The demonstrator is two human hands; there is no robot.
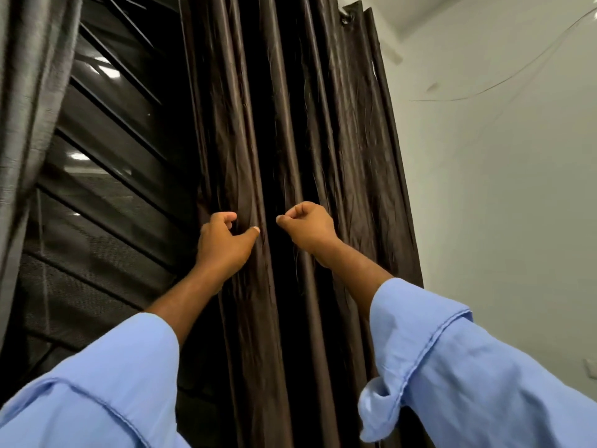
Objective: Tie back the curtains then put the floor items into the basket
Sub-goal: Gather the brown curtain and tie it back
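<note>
At nine o'clock a grey curtain (29, 101) hangs beside the dark louvred window (106, 176). Toward centre, the left hand (223, 245) grips a fold of the brown curtain (339, 140), fingers (226, 218) curled round the cloth. The right hand (310, 229) (at three o'clock of the left) pinches fingers together; whether they hold fabric I cannot tell. White wall (500, 205) at far right.

Louvred window (106, 176) left; white wall (500, 189) w/ thin wire (504, 80), maybe.
</note>
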